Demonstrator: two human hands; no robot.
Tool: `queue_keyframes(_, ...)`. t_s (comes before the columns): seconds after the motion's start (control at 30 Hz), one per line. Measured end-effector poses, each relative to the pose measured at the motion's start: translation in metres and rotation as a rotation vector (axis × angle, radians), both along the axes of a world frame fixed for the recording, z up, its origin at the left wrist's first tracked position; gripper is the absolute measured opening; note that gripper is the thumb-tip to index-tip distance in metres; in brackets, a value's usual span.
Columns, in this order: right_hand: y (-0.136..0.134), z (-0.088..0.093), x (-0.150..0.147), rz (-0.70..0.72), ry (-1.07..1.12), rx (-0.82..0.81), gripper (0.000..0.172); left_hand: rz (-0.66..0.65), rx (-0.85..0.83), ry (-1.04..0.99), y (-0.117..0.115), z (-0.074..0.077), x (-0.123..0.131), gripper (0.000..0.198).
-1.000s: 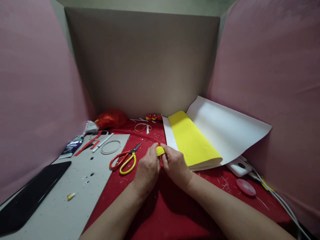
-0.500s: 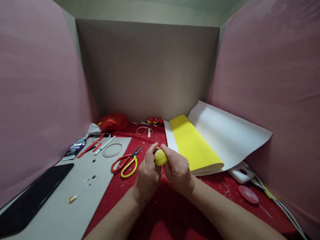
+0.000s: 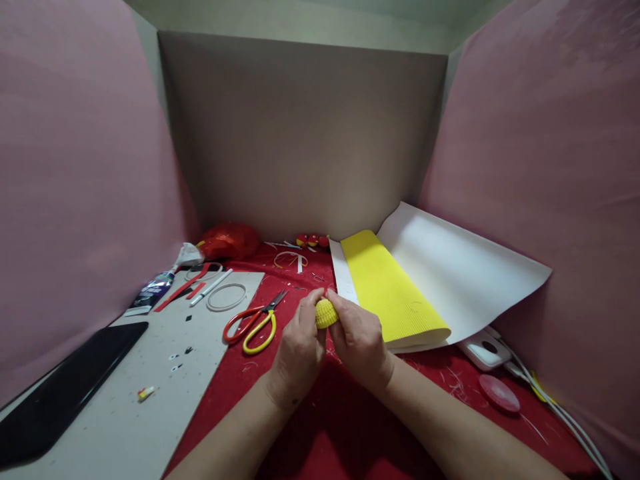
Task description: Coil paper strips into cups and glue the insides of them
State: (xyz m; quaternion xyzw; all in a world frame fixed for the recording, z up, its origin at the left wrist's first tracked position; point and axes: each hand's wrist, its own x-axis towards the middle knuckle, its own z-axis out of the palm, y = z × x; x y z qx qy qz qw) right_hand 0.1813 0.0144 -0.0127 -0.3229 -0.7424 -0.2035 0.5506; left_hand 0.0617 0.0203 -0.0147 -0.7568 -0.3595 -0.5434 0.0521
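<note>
Left hand (image 3: pixel 300 337) and right hand (image 3: pixel 361 337) come together just below the centre of the frame, their fingers clamped on a small ribbed yellow piece (image 3: pixel 327 314), its rounded side showing between them; it is held above a red cloth (image 3: pixel 325 433); scissors (image 3: pixel 266 309) with one red and one yellow handle lie just left of the hands; a yellow corrugated sheet (image 3: pixel 390 287) lies right of centre, beside a curling white sheet (image 3: pixel 465 273); a grey board (image 3: pixel 150 427) fills the lower left, bearing a black slab (image 3: pixel 65 393); a pink disc (image 3: pixel 500 393) rests at lower right.
</note>
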Motion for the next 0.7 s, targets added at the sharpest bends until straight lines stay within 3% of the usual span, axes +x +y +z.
queue_keyframes(0.17, 0.0, -0.004, 0.0, 0.092, 0.079, -0.131, 0.049, -0.093, -0.09, -0.076, 0.002, 0.004, -0.006, 0.029)
queue_keyframes(0.4, -0.003, -0.003, 0.003, 0.174, 0.219, -0.236, 0.062, -0.394, -0.237, -0.265, 0.001, 0.015, -0.015, 0.03)
queue_keyframes(0.7, -0.002, -0.001, 0.005, 0.291, 0.385, -0.364, 0.055, -0.558, -0.741, -0.538, -0.001, 0.025, -0.01, 0.023)
